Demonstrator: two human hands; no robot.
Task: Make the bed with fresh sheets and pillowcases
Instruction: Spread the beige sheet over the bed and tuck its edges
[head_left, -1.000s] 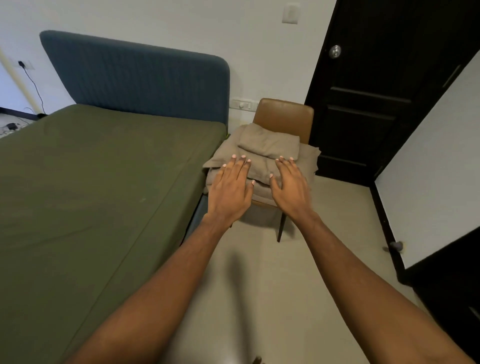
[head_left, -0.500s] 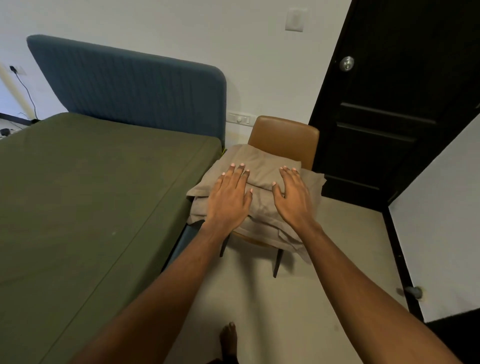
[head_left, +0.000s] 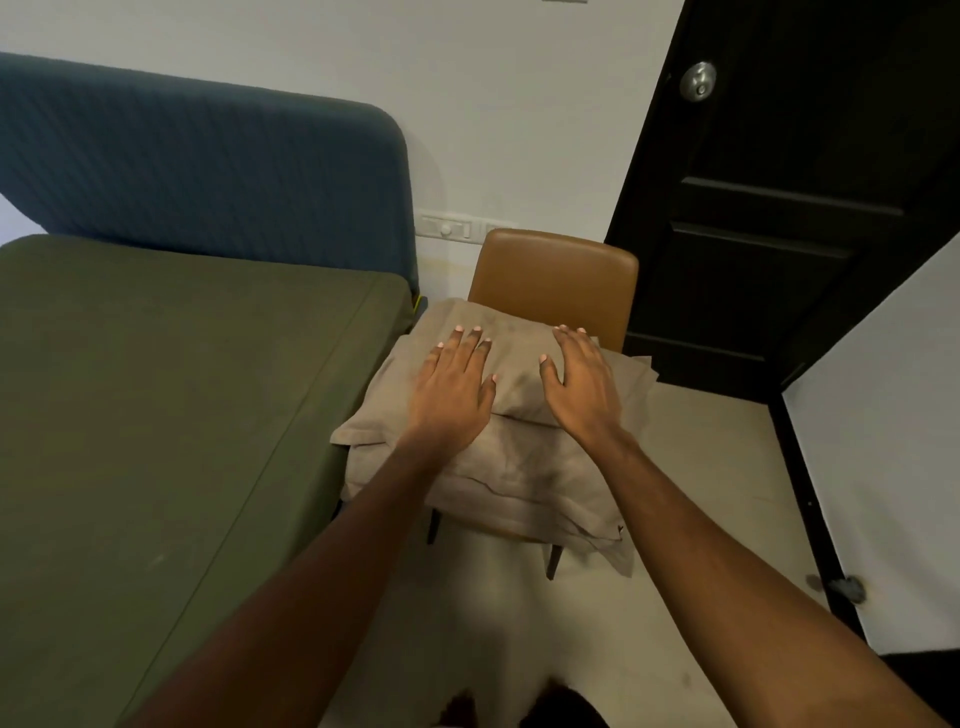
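The folded beige sheets (head_left: 519, 467) lie stacked on a brown chair (head_left: 558, 280) just beside the bed (head_left: 171, 405) (green-covered mattress). The left hand (head_left: 452, 395) and right hand (head_left: 584, 387) rest flat on them, fingers straight.

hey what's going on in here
A person is at the bedside with left hand and right hand laid flat, fingers straight, on a stack of folded beige linen sitting on a brown chair. Nothing is lifted yet. The bed beside it has only a green cover, no pillows in view.
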